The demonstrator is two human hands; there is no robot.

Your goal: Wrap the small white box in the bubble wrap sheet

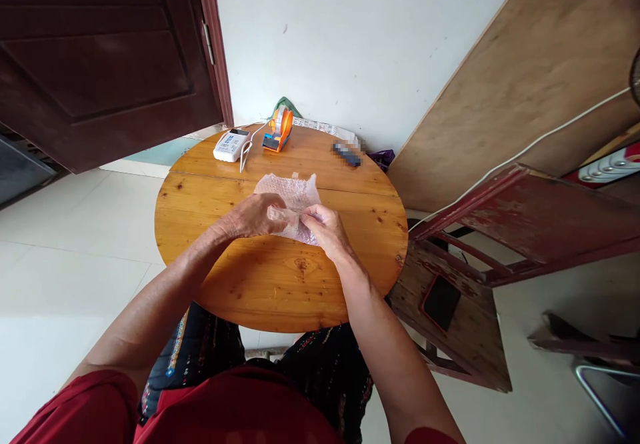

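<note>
A sheet of clear bubble wrap lies on the round wooden table in front of me, its near part folded or bunched up. My left hand is curled over its left side, fingers closed on the wrap. From the right, my right hand pinches the wrap near its middle with thumb and fingers. Both hands are close together. Whether anything lies inside the folded wrap, I cannot make out.
Toward the table's back stand an orange tape dispenser, a white box-shaped device with a cable, and a dark blurred object. A wooden chair at the right carries a dark phone-like slab. Behind is a wall.
</note>
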